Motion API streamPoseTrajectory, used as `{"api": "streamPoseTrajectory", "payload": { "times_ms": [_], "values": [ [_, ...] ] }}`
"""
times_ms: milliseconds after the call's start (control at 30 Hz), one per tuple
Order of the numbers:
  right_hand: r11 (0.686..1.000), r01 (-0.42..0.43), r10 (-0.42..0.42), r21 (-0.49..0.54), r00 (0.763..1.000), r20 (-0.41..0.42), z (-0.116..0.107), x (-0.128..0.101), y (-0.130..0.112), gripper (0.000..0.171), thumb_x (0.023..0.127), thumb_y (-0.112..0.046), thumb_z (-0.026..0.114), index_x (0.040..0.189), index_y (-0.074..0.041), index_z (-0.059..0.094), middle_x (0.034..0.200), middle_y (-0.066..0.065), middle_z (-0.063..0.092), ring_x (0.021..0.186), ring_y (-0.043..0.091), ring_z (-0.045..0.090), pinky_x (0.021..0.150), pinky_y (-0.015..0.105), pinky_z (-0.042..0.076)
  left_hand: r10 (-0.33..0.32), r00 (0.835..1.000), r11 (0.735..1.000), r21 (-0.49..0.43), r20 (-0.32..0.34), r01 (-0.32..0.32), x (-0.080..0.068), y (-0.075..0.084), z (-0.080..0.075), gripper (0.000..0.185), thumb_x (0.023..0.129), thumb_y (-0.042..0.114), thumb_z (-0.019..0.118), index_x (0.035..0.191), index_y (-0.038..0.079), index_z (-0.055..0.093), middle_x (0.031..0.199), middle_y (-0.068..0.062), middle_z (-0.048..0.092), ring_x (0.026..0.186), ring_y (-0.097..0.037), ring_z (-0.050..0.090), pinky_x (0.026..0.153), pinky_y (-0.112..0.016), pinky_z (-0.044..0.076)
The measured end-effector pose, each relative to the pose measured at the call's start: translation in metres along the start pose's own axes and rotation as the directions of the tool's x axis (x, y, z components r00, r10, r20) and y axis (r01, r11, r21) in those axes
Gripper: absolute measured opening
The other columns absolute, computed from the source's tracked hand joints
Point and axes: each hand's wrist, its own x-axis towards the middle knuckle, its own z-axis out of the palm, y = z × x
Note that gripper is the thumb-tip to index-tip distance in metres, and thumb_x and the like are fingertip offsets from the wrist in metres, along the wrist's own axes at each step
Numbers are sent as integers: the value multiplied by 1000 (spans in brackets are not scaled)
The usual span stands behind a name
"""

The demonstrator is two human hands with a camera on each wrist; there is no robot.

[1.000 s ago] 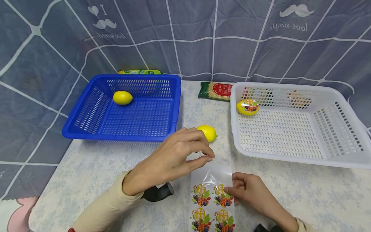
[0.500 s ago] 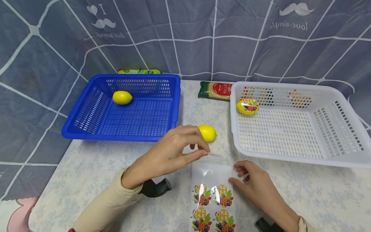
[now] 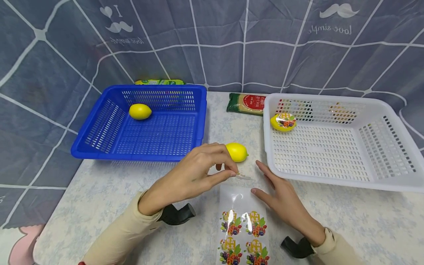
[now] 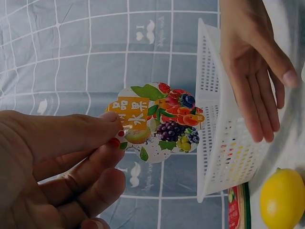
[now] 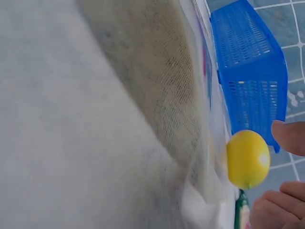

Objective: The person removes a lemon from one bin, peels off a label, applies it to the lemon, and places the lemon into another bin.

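Rising behind everything is a grey cloth [image 3: 225, 22] with white lines, and before it lies the pale surface [image 3: 116, 198]. On it, the white basket [image 3: 321, 151] stands at the right and the blue basket [image 3: 155, 132] at the left; each contains one lemon, and the one in the white basket bears a fruit label. Between the hands, nearer to the person, lies the clear sheet [image 3: 243, 237] with printed labels; the head view cuts off its lower end.

The right hand [image 3: 281, 197] has its fingers extended and holds nothing, beside the sheet and the white basket. The left hand [image 3: 195, 173] pinches the sticker [image 4: 164, 121] above the surface, near the sheet's far edge. The head view gives this sticker only as a thin sliver, but the left wrist view shows its fruits and characters. The loose lemon [image 3: 237, 152] is partly hidden by the left hand in the head view; the right wrist view shows it more fully. There, a brownish shape is hard to make out.
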Motion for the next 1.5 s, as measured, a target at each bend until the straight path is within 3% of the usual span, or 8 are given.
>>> {"api": "streamPoseTrajectory", "payload": {
  "times_ms": [367,533,700,1067,1367,1500],
  "values": [
    [995,-4,2,96,1000,18,14,32,-2,92,93,-18,69,160,-22,6,163,13,11,147,34,15,114,58,21,-1,1000,999,53,11,1,0,0,0,3,91,13,72,93,12,74,91,7,65,79,-7,52,72,-24,44],
    [981,-52,43,186,998,54,17,51,-5,91,95,-25,67,159,-19,3,164,10,4,149,32,10,117,53,19,-3,1000,999,40,21,2,0,0,-1,4,92,14,71,94,12,74,90,8,64,79,-6,52,71,-24,44],
    [960,-51,36,276,998,58,20,65,-4,87,96,-19,64,159,-12,5,164,9,4,149,28,6,118,48,16,-9,1000,999,44,20,8,-1,-1,0,5,91,14,71,94,12,75,89,8,64,78,-6,52,70,-24,44],
    [896,-4,-20,444,999,49,27,84,0,81,92,2,65,154,5,13,160,22,13,148,31,14,117,42,19,-23,999,999,36,26,22,-1,-1,-1,6,91,15,72,94,13,75,91,8,65,81,-7,53,72,-24,45],
    [909,-19,-8,417,998,63,28,87,1,63,91,5,63,147,8,33,145,29,41,134,39,43,108,44,38,-27,999,999,33,25,26,-2,-2,0,4,90,13,73,93,13,75,92,7,65,85,-10,55,75,-25,45],
    [914,-24,-1,405,998,60,28,87,2,61,90,4,65,144,10,37,139,31,47,128,41,48,103,47,43,-29,999,999,29,26,28,-3,-1,-1,4,91,14,72,93,13,75,94,7,66,88,-8,55,76,-25,46]
  ]
}}
